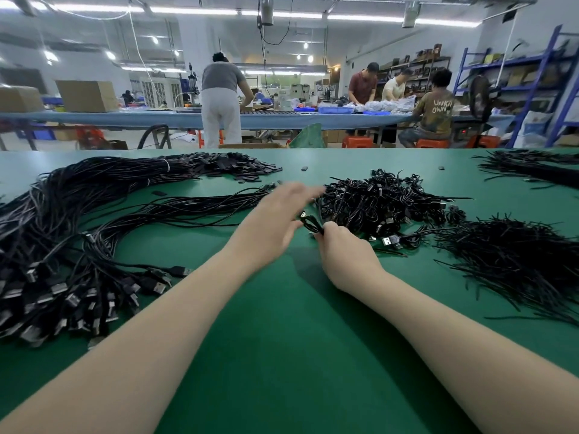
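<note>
My right hand [344, 258] pinches a small coiled black USB cable [310, 222] just above the green table [282, 355], at the near edge of a heap of coiled cables [385, 205]. Just left of that cable is my left hand [279, 220], blurred by motion, fingers straight and spread, holding nothing. A long bundle of uncoiled black USB cables [78, 230] sprawls across the left of the table, with the metal plugs [62, 296] lying at the near left.
A pile of black twist ties [513, 258] lies at the right, and another black bundle [532, 166] at the far right. Small black tabs [238, 169] sit at the back centre. Beyond the table, several people work at a long blue bench [282, 119].
</note>
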Action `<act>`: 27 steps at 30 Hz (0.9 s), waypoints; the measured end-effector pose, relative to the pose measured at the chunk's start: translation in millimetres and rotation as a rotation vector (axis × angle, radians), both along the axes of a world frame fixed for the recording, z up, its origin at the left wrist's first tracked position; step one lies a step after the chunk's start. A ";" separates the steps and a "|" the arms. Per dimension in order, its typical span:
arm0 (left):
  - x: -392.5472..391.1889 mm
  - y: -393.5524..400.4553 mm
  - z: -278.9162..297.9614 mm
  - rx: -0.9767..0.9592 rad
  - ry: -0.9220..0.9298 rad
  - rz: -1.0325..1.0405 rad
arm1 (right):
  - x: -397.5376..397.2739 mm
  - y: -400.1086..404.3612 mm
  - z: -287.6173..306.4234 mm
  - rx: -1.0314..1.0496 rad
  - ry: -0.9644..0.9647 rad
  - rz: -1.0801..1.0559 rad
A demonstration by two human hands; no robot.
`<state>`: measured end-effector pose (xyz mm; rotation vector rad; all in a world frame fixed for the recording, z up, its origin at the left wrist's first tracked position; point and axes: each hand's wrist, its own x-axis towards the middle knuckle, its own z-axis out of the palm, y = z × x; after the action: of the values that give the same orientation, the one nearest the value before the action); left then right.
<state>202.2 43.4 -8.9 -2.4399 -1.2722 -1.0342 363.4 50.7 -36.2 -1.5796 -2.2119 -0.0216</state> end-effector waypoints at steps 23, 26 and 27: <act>22.5 -14.0 -19.1 0.011 0.575 0.503 | 15.0 10.9 48.7 0.355 -0.843 0.362; 31.8 -13.1 -20.8 -0.006 0.457 0.507 | 25.0 9.0 63.6 0.541 -0.978 0.364; 32.5 -12.5 -25.2 -0.055 0.394 0.516 | 29.4 10.1 69.7 0.544 -1.002 0.317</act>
<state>234.7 30.9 -34.2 -2.0296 -1.6574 -0.3667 392.8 60.9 33.6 -0.9614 -2.7429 -1.4563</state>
